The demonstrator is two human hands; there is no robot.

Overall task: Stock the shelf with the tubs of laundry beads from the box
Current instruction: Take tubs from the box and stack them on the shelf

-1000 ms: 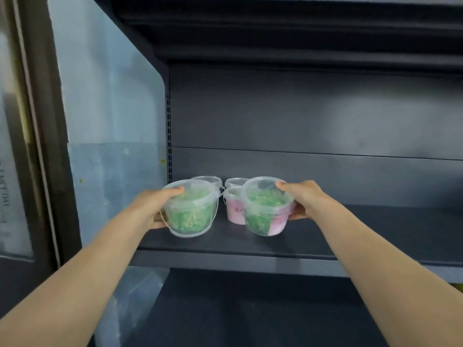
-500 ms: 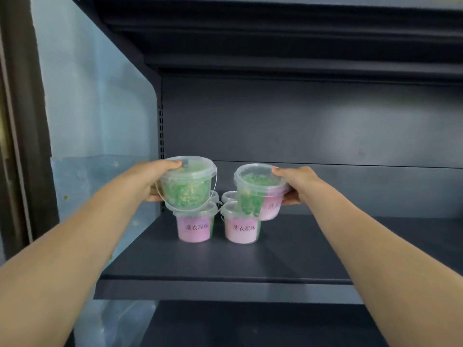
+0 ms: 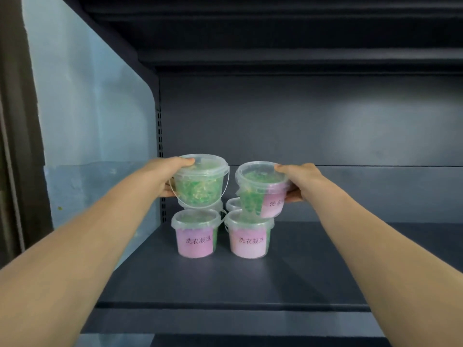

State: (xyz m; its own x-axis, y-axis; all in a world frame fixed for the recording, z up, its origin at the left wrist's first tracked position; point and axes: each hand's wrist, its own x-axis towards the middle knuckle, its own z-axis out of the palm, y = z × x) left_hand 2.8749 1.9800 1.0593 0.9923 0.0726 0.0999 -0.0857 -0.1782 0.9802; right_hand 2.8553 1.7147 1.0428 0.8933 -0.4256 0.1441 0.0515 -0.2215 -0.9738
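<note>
My left hand (image 3: 164,175) grips a clear tub of green beads (image 3: 200,182) by its side, thumb on the lid, upright above the front left tub (image 3: 195,234) on the dark shelf (image 3: 250,279). My right hand (image 3: 300,180) grips a second tub (image 3: 261,190) with a pink label, tilted toward me above the front right tub (image 3: 249,236). Both front tubs stand on the shelf with pink labels facing me. Behind them, lids of two more tubs (image 3: 233,204) are partly hidden. The box is out of view.
A translucent side panel (image 3: 100,121) closes the shelf's left end. The dark back wall (image 3: 300,121) and an upper shelf (image 3: 275,58) bound the bay. The shelf stretches open to the right of the tubs (image 3: 375,259).
Both hands have lifted their tubs from shelf-edge height to above the front tubs. The view has moved closer and lower, so the front tubs' labels show.
</note>
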